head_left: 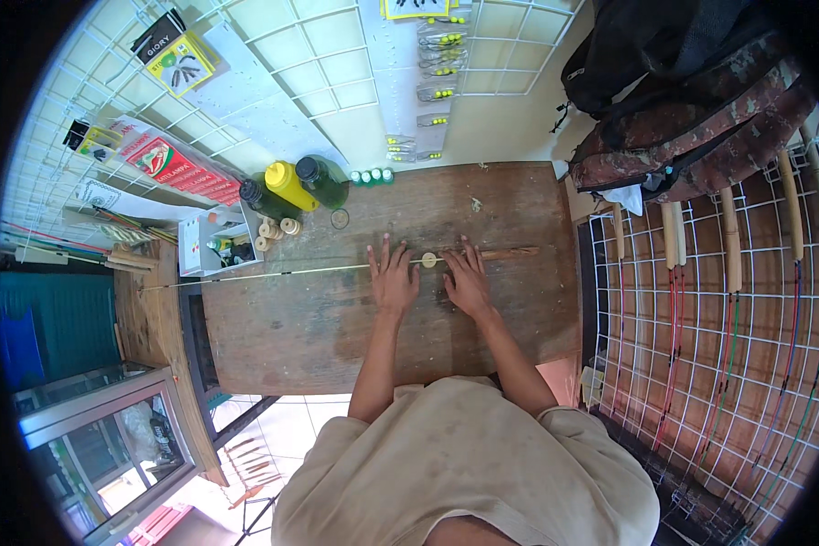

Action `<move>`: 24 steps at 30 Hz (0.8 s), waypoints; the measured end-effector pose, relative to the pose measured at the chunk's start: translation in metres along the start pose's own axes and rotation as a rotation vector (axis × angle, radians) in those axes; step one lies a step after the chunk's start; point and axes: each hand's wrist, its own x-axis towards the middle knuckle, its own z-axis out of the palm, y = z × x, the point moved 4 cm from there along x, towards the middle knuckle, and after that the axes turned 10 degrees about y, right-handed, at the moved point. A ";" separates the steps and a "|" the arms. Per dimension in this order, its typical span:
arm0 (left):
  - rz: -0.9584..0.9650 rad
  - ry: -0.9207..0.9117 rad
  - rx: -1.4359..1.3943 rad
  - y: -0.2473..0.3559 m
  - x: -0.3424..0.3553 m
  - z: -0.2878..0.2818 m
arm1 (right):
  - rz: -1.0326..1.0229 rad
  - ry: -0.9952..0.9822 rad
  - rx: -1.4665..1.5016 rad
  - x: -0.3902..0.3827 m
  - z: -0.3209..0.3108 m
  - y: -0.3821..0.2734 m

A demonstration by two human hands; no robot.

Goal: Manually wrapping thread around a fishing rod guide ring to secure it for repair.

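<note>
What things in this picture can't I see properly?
All in the head view:
- Parts of the thin rod: hidden under the fingers of the left hand and right hand.
- Little things in the white box: too small to name, partly hidden by its walls.
- Top of the dark bag: cut off by the upper edge.
- Marks on the wall paper: too tiny.

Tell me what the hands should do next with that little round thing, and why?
Maybe the right hand could pinch the small round piece: it sits between the two hands, near the right fingers, and neither hand seems to grip it. The left hand appears to lie across the thin rod, perhaps steadying it.
</note>
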 end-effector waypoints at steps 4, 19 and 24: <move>-0.025 -0.018 -0.021 0.001 0.001 0.001 | -0.005 0.008 0.029 0.004 0.000 0.002; -0.062 -0.007 -0.028 -0.008 -0.001 -0.002 | -0.003 0.003 0.041 0.009 -0.003 0.002; -0.064 -0.026 -0.038 -0.013 0.004 -0.006 | -0.050 0.051 0.067 0.017 0.003 -0.003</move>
